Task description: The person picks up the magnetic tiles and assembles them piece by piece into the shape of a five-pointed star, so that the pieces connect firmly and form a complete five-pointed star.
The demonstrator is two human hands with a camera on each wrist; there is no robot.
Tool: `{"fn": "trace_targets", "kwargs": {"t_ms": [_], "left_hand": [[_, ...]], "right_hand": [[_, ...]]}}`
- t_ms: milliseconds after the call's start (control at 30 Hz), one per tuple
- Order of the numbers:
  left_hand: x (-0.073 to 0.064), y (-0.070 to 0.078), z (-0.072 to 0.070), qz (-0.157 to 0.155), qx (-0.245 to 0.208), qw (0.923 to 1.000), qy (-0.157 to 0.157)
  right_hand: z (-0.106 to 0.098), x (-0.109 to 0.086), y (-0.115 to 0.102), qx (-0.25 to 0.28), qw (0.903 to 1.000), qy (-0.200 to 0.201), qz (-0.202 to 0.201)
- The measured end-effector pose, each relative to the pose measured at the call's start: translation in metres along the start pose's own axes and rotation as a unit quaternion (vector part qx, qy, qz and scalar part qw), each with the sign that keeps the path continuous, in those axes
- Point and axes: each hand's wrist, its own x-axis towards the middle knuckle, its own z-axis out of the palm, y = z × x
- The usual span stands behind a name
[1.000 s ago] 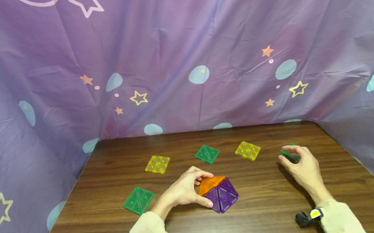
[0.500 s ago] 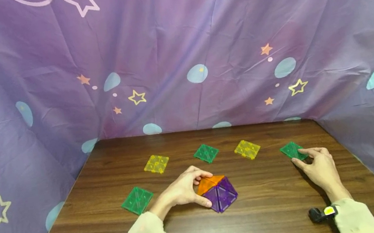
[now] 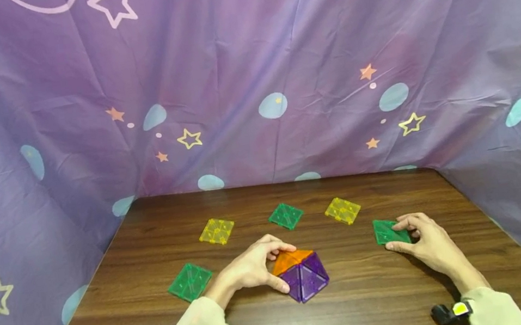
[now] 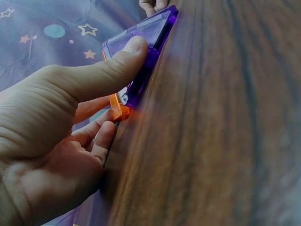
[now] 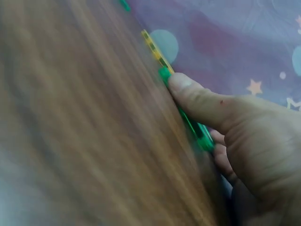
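My left hand [image 3: 254,266] grips a raised shape of orange and purple triangular magnetic tiles [image 3: 313,280] on the table, thumb on a purple face and fingers by the orange side. In the left wrist view, the thumb lies across the purple tile [image 4: 157,33], and an orange edge [image 4: 119,107] shows below it. Off to the right, my right hand [image 3: 431,244] pinches a green square magnetic tile [image 3: 384,233] between thumb and fingers. Seen from the right wrist, that green tile [image 5: 190,123] is edge-on, its far side hidden by the thumb.
At the back of the wooden table [image 3: 350,315] lie a yellow square tile [image 3: 217,231], a green one [image 3: 286,216] and another yellow one [image 3: 343,211]. One more green square tile [image 3: 190,282] lies left of my left forearm. A purple curtain [image 3: 230,78] encloses the back and sides.
My right hand first moved right, off the green tile's top to its near right side. It then pinched the tile and brought it left and nearer. The left hand kept its hold.
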Motion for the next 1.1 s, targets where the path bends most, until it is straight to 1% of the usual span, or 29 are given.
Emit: {"fn": "trace_targets", "kwargs": {"t_ms": [167, 233, 300, 400, 533, 567, 633, 767, 867, 900, 967, 1033, 1100], "left_hand": [[0.000, 0.001, 0.000, -0.010, -0.006, 0.9998, -0.013], [0.000, 0.001, 0.002, -0.017, -0.009, 0.9997, -0.014], [0.002, 0.003, 0.003, -0.027, -0.012, 0.9995, -0.009], [0.007, 0.011, 0.006, -0.032, -0.015, 0.9993, 0.015], [0.022, 0.026, 0.010, -0.038, 0.011, 0.9976, 0.056], [0.027, 0.029, 0.011, -0.043, 0.015, 0.9968, 0.065], [0.036, 0.035, 0.014, -0.056, 0.020, 0.9950, 0.081], [0.053, 0.042, 0.024, -0.092, 0.024, 0.9904, 0.101], [0.063, 0.037, 0.033, -0.105, 0.047, 0.9871, 0.112], [0.068, 0.029, 0.037, -0.105, 0.062, 0.9857, 0.117], [0.080, 0.014, 0.045, -0.106, 0.073, 0.9834, 0.128], [0.092, -0.004, 0.053, -0.097, 0.079, 0.9818, 0.143], [0.102, -0.017, 0.061, -0.101, 0.080, 0.9798, 0.153]], "right_hand": [[0.005, -0.002, -0.011, 0.037, 0.9977, -0.036, -0.044], [0.007, -0.003, -0.016, 0.040, 0.9962, -0.051, -0.058], [0.011, -0.004, -0.022, 0.040, 0.9945, -0.065, -0.072], [0.018, -0.005, -0.029, 0.037, 0.9907, -0.080, -0.103], [0.029, 0.000, -0.040, 0.052, 0.9847, -0.090, -0.140], [0.032, 0.002, -0.042, 0.058, 0.9839, -0.092, -0.142], [0.036, 0.006, -0.047, 0.073, 0.9832, -0.101, -0.134], [0.047, 0.012, -0.057, 0.093, 0.9824, -0.126, -0.102], [0.055, 0.017, -0.064, 0.099, 0.9799, -0.144, -0.095], [0.057, 0.019, -0.066, 0.100, 0.9796, -0.147, -0.094], [0.060, 0.022, -0.068, 0.102, 0.9797, -0.142, -0.099], [0.061, 0.024, -0.070, 0.099, 0.9828, -0.122, -0.098], [0.060, 0.025, -0.071, 0.093, 0.9862, -0.101, -0.092]]}}
